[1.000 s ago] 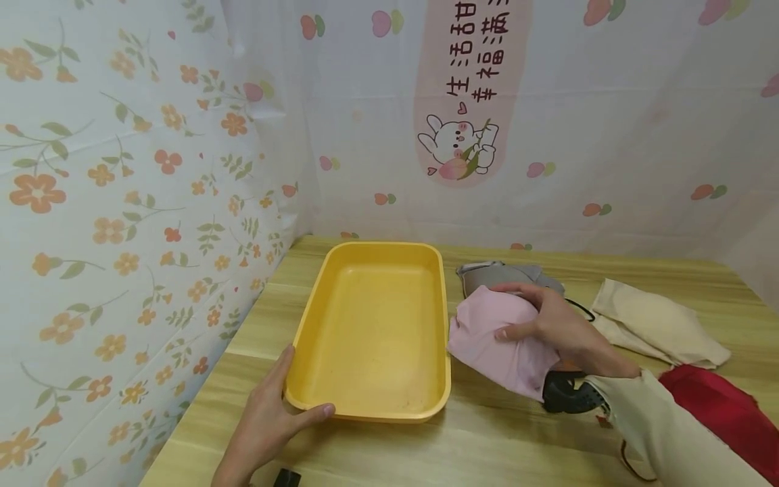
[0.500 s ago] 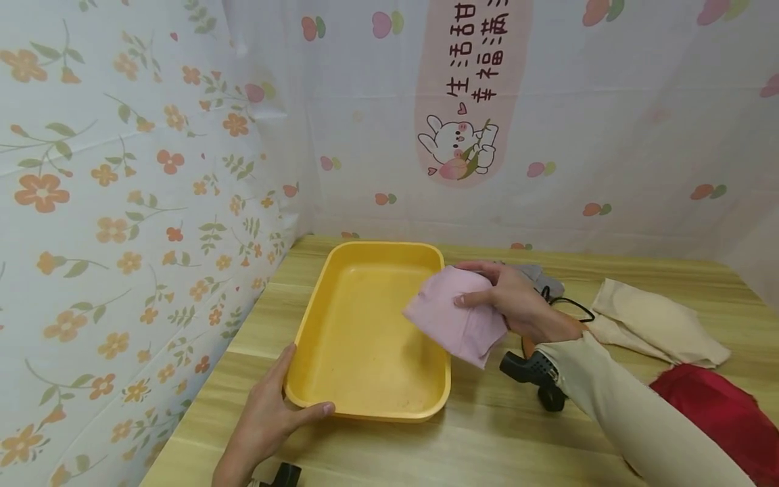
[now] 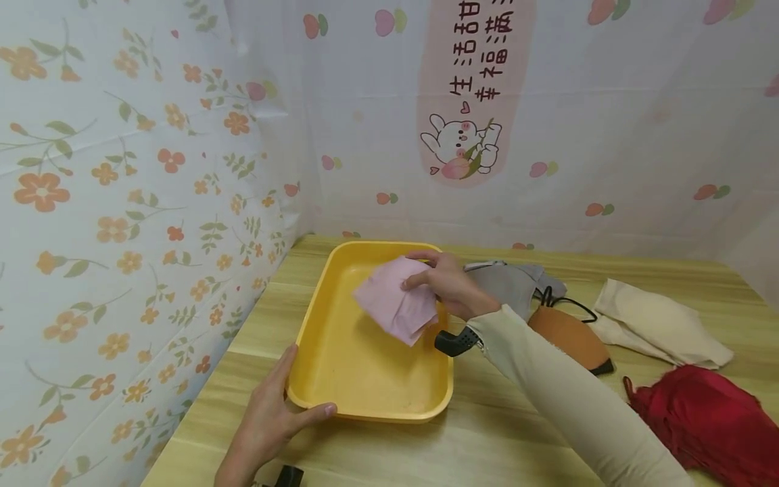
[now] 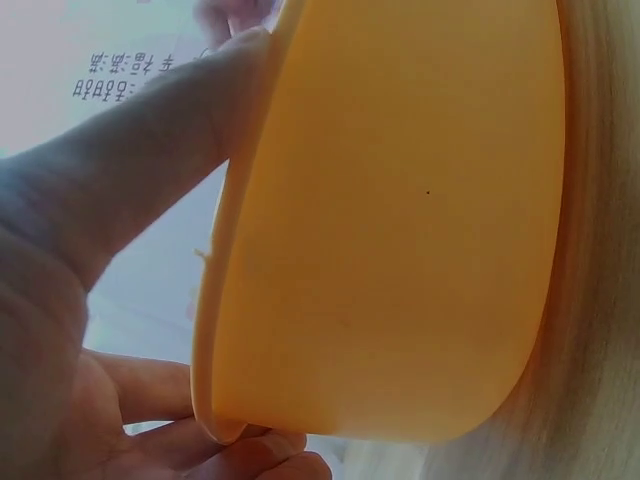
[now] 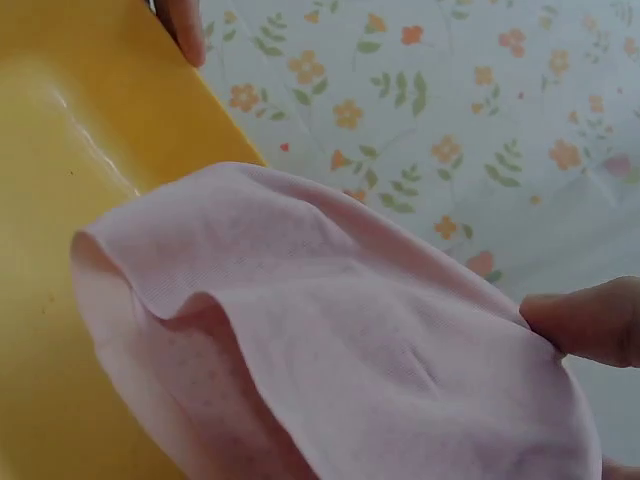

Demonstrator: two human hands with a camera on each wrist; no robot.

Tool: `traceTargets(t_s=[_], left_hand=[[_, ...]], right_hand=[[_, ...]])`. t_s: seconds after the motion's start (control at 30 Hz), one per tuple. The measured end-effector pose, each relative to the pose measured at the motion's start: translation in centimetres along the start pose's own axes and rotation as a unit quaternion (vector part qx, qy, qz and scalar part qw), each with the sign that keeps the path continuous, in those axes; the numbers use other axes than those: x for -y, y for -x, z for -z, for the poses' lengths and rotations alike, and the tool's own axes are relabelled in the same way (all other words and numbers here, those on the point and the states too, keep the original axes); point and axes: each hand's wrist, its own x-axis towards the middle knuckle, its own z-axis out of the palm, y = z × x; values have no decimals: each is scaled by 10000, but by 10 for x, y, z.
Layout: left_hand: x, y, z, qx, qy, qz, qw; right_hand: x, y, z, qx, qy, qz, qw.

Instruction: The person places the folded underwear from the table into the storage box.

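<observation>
Loading, apparently: right hand (image 3: 452,284) pinches pink cloth (image 3: 389,302) over yellow tray (image 3: 341,372); left hand (image 3: 266,421) grips it. Release should follow; tray contact unclear.

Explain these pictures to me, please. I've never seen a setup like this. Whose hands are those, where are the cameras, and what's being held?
There's no robot here, just a person working with two bare hands. The widest picture comes from a camera worn on the head, looking forward and down. The other two come from cameras on the wrists, each watching its own hand. The left hand holds the near left corner of a yellow tray. The right hand grips a pink cloth over the tray. On the wooden table, to the tray's right, lie a gray cloth, an orange bundle, a cream cloth and a red bundle.
</observation>
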Motion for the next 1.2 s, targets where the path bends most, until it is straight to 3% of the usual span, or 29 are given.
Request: traceTargets(t_s=[0.17, 0.57, 0.67, 0.77, 0.83, 1.03, 1.2], left_hand=[[0, 0, -1, -12, -22, -5, 10000], [2, 1, -2, -167, -64, -191, 9997], [2, 1, -3, -192, -47, -260, 9995], [2, 0, -4, -171, -17, -244, 9996], [2, 0, -5, -139, -10, -231, 9996], [3, -1, -6, -118, -80, -274, 9995], [4, 1, -3, -92, -68, -323, 9994]], right_hand=[[-7, -22, -18, -73, -151, -132, 9998], [-29, -63, -49, -744, 101, -362, 9965], [-35, -65, -52, -818, 319, -336, 9956], [-40, -65, -54, -939, 931, -56, 9912], [-42, -64, -55, -1067, 1416, 171, 9840], [-45, -64, -55, -1275, 3029, 683, 9420], [-44, -65, -61, -729, 4269, 666, 8989]])
